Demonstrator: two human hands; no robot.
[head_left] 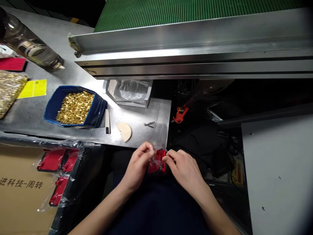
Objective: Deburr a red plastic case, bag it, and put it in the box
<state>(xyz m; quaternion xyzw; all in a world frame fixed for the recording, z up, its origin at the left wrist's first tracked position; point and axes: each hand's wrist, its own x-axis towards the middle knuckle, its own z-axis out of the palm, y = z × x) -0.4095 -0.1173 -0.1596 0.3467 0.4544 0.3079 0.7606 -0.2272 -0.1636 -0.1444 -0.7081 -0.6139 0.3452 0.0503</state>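
Note:
Low in the middle, just off the metal table's front edge, is a red and black part (160, 160) with clear plastic film around it. My left hand (140, 163) is closed, pinching the clear film (154, 160) at the part's left side. Curled against the right side of the red part, my right hand (184, 168) has its thumb and fingers closed on it. The fingertips of both hands are close together, and the part's lower end is dim against dark clothing.
On the metal table (158, 114) are a blue bin (97, 111) of gold pieces, a grey tray (146, 98) with clear bags, a cutter, a pale half-disc (125, 131) and a small metal item. Bagged red parts (52, 160) lie in a box at left. A green conveyor (171, 13) crosses behind.

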